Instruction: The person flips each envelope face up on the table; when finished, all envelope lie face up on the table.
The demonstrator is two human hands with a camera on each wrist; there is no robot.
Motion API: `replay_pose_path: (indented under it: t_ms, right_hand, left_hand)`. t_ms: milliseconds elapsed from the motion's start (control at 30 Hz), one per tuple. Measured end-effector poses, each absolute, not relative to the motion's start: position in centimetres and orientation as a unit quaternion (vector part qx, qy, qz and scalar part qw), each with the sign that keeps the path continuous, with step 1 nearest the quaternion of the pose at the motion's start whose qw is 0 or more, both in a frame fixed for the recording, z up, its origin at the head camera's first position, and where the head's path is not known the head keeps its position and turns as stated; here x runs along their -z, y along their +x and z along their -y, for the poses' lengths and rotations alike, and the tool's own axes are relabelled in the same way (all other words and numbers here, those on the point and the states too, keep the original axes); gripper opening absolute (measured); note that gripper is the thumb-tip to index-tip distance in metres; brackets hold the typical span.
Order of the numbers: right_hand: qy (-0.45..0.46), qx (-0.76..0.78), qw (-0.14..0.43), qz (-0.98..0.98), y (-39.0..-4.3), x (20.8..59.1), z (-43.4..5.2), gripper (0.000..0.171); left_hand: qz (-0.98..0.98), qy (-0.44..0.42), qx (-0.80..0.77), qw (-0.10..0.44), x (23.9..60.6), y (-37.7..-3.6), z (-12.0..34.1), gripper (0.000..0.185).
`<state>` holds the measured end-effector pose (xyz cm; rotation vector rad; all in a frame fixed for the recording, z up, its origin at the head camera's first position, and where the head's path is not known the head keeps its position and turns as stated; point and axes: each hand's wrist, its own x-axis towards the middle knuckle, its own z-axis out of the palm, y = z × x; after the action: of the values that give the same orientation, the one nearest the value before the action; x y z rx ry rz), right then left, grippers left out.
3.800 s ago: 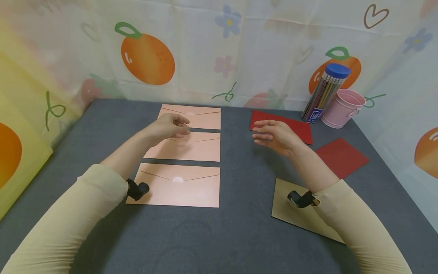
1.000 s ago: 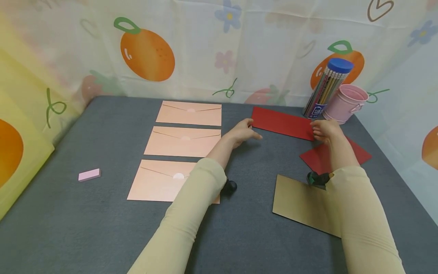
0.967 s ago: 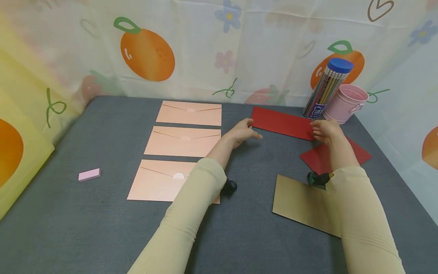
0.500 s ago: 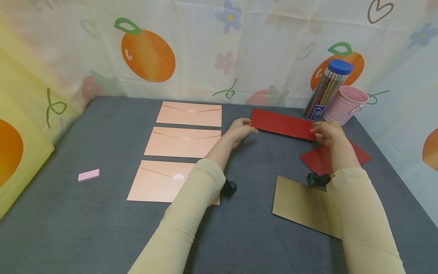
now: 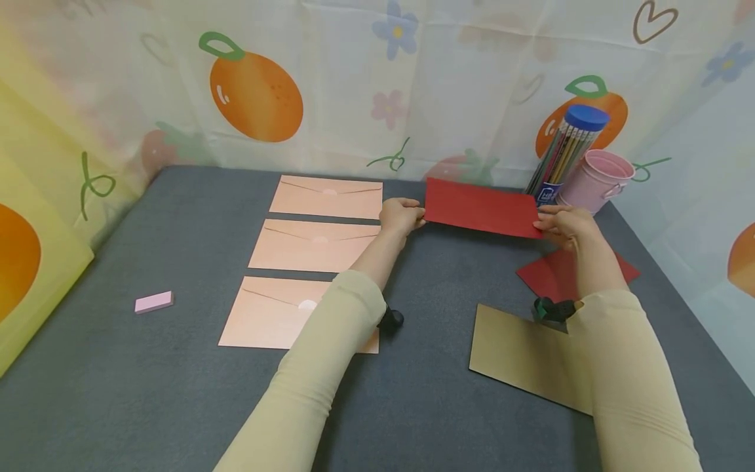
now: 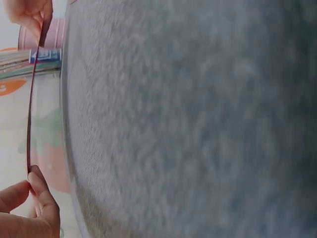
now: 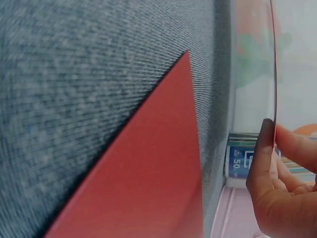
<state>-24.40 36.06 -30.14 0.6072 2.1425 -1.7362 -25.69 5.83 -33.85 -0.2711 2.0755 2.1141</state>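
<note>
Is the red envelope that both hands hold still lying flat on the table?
No, the red envelope is lifted off the table, pinched at its ends by the left hand and right hand.

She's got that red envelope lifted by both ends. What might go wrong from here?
The red envelope is pinched only at its ends by the left hand and right hand, so it could bend or slip. The pencil tube and pink bucket stand just behind it; a swing backward might knock them.

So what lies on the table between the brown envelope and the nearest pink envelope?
Only bare grey felt, in the head view: the stretch between the brown envelope and the nearest pink envelope holds nothing lying flat; the left sleeve passes above its left part.
</note>
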Motion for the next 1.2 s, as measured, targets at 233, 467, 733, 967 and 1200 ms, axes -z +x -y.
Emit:
replay_pose_path:
  t_ms: [233,467,733,967,1200]
  right_hand:
    - [0.209,0.625,0.162,-0.734,-24.4,30.1,-35.5,0.068]
    - [0.198,0.657,0.147,-0.712,-24.3,29.8,-34.6,0.021]
    - [0.159,0.728,0.140,-0.652,-24.5,29.0,-33.3,0.007]
    - [0.131,0.758,0.126,-0.626,-24.6,28.6,-32.5,0.006]
    - [0.123,0.795,0.108,-0.584,-24.5,28.7,-31.8,0.011]
  left_hand:
    - [-0.726,-0.054,-0.675,0.119,33.2,-25.9,-4.3,0.030]
    - [-0.740,-0.037,-0.659,0.131,32.7,-26.6,-2.8,0.026]
    - [-0.748,-0.012,-0.655,0.107,32.5,-27.5,-0.9,0.019]
    - [-0.747,-0.018,-0.654,0.115,31.4,-27.6,0.4,0.027]
    - [-0.732,-0.024,-0.674,0.102,31.3,-27.8,1.0,0.026]
